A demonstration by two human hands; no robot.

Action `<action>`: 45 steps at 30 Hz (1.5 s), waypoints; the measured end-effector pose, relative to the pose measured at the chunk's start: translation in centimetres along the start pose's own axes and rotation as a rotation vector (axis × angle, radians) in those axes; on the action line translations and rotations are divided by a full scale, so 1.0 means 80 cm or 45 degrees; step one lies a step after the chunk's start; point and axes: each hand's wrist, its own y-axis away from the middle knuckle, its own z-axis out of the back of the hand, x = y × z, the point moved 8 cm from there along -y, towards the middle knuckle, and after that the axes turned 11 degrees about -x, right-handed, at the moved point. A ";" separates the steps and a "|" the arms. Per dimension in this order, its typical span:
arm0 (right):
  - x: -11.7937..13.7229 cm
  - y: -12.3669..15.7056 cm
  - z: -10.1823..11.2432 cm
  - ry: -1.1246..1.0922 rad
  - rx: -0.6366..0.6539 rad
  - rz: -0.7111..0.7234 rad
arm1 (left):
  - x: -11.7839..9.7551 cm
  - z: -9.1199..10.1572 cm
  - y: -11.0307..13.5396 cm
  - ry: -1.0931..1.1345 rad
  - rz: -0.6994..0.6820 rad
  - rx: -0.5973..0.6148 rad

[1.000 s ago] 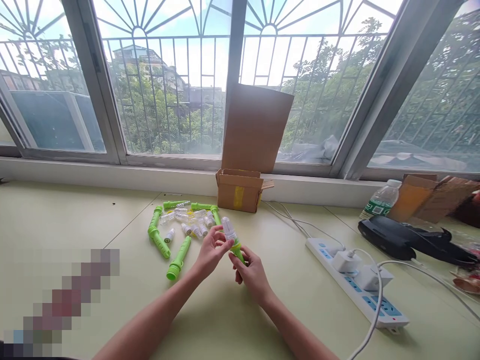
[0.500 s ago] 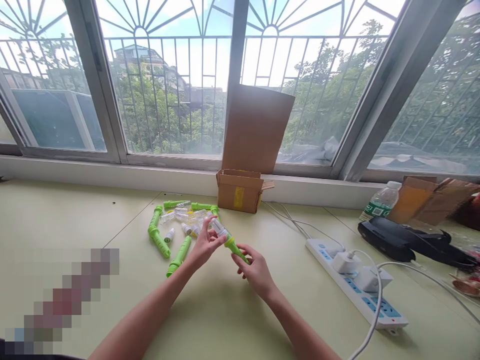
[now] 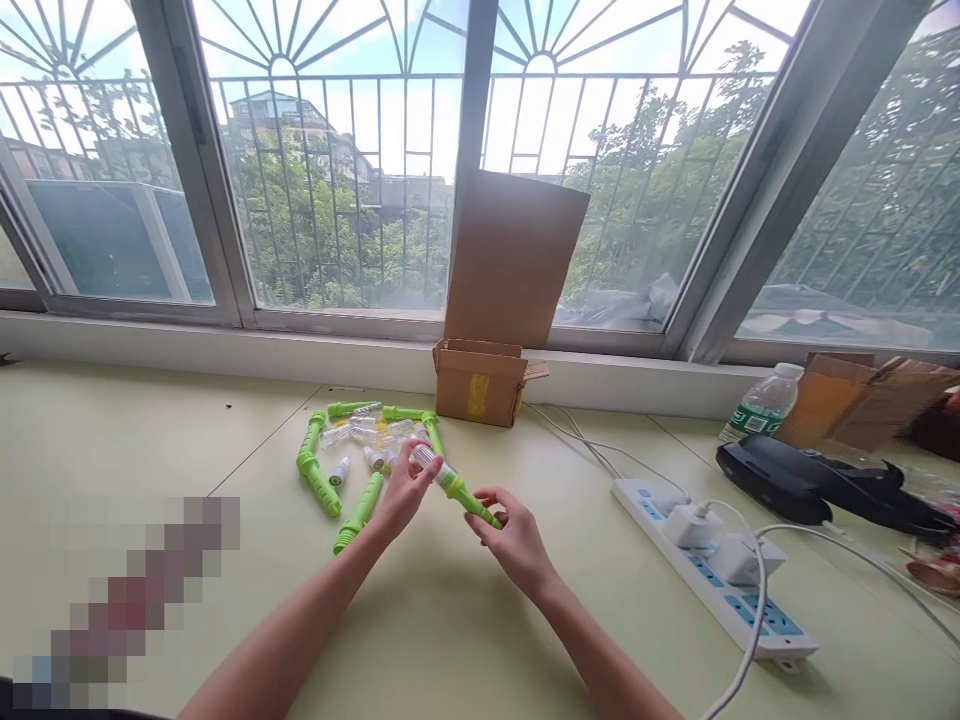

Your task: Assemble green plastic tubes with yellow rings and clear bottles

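A small toy torch with a green handle, a yellow ring and a clear ribbed head is slanted above the table. At its clear end, my left hand is closed, thumb and fingers gripping the head. Around the tip of the green handle, my right hand has its fingers closed. Just left of my left hand lie a loose green handle, white ribbed pieces and several clear heads. More green handles lie end to end around them.
An open cardboard box stands by the window sill at the back. On the right are a white power strip with plugs and cables, a black strap-like object and a water bottle. A blurred mosaic patch covers the lower left.
My left thumb and fingers have moved slightly up and left on the clear head. My right hand stays at the handle's tip. The loose pieces have not moved.
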 end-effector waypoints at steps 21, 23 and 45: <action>0.008 0.000 0.005 0.023 -0.008 0.050 | 0.004 0.001 -0.001 -0.006 0.008 0.016; 0.010 0.000 0.005 0.030 -0.004 0.063 | 0.006 0.002 -0.001 -0.004 0.020 0.004; 0.019 0.001 0.008 0.067 -0.036 0.172 | 0.021 0.009 -0.007 -0.038 0.061 -0.064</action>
